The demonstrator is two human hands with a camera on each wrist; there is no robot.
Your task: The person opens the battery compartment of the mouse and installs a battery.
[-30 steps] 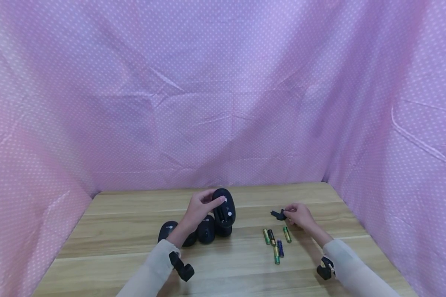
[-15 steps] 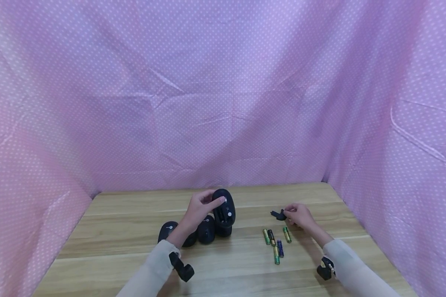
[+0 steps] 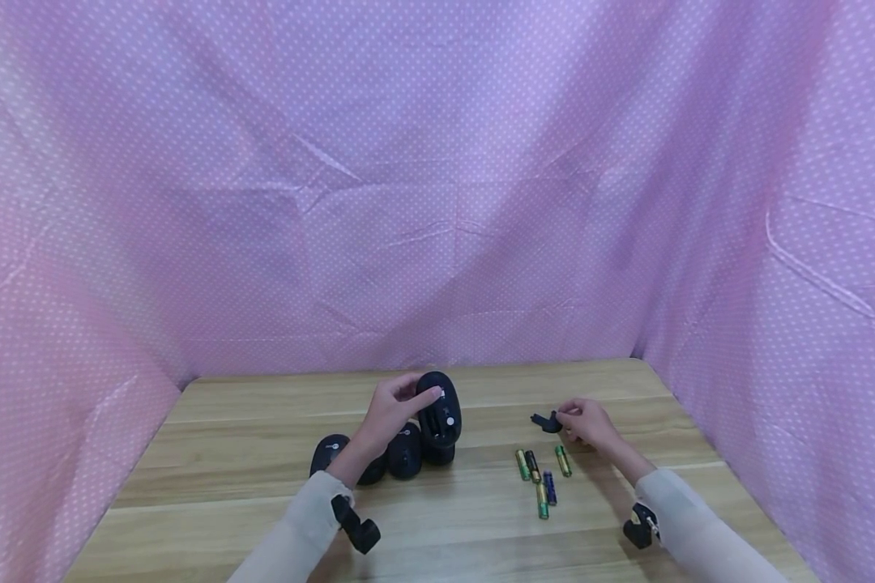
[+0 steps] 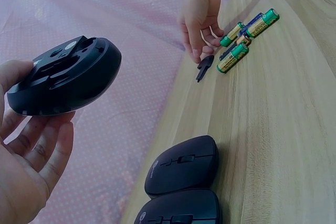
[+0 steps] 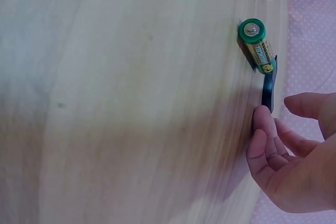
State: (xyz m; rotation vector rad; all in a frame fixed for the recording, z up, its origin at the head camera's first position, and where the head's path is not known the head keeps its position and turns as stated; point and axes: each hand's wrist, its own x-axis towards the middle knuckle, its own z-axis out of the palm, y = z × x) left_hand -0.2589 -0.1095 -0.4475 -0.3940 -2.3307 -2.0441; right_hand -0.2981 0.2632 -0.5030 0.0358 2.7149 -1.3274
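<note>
- Left hand (image 3: 390,410) grips the upturned mouse (image 3: 440,409) above the table (image 3: 248,413).
- Right hand (image 3: 586,423): fingers loosely bent and parted; the black cover (image 3: 548,422) is at its fingertips, near the batteries (image 3: 543,500).

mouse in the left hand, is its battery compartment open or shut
Open: the left wrist view shows an uncovered recess in the underside of the mouse that the left hand holds.

Mouse (image 3: 448,405): in left hand (image 3: 390,409). Other mice (image 3: 404,452): on table (image 3: 437,526), nearside of this grip. Cover (image 3: 545,422): immediately left of right hand (image 3: 586,424). Batteries (image 3: 550,488): nearside-left of right hand.
</note>
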